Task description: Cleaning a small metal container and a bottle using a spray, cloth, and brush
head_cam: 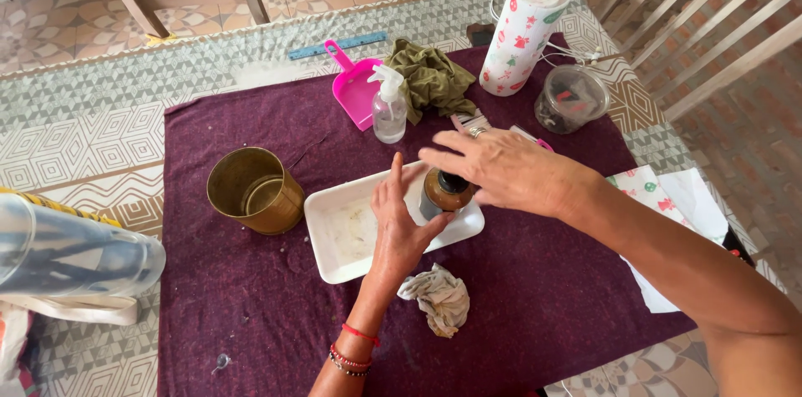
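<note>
A small brown bottle with a dark cap (444, 191) stands on a white rectangular tray (347, 234) in the middle of a purple cloth. My left hand (399, 217) is wrapped around the bottle's side from the left and holds it. My right hand (505, 167) hovers flat just above and to the right of the bottle, fingers spread and a ring on one finger, holding nothing. A crumpled stained rag (439, 298) lies on the cloth just in front of the tray.
A brass cup (254, 191) stands left of the tray. Behind are a clear spray bottle (388, 106), a pink scoop (352, 88), an olive cloth (430, 77), a paper towel roll (526, 30) and a clear lidded container (571, 97). A clear plastic cylinder (71, 255) lies at the left edge.
</note>
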